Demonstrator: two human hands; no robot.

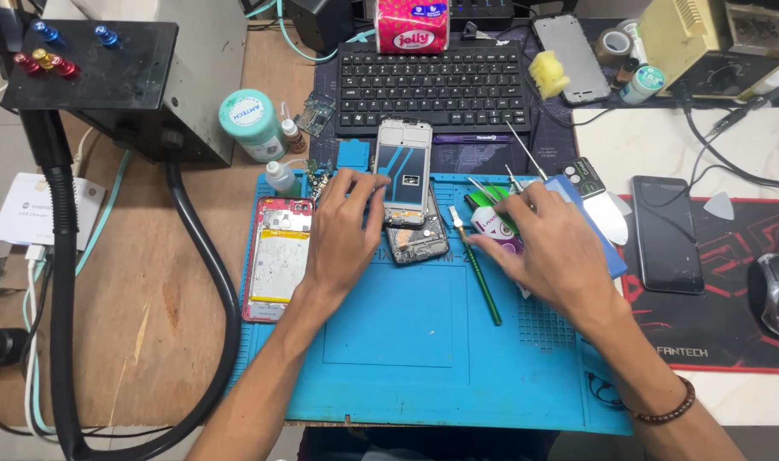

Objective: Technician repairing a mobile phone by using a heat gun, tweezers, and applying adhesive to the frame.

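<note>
My left hand rests flat on the blue work mat, fingertips touching the lower left edge of a bare white phone frame that lies over a dark phone part. My right hand lies palm down on a green and white card, with thin metal tweezers near its fingertips. A green-handled brush lies between the hands. An opened red phone with a yellowish battery sits left of my left hand.
A black keyboard stands behind the mat, with a pink tissue pack. A thick black hose and machine block fill the left. A black phone, a mouse and a red-black pad lie right.
</note>
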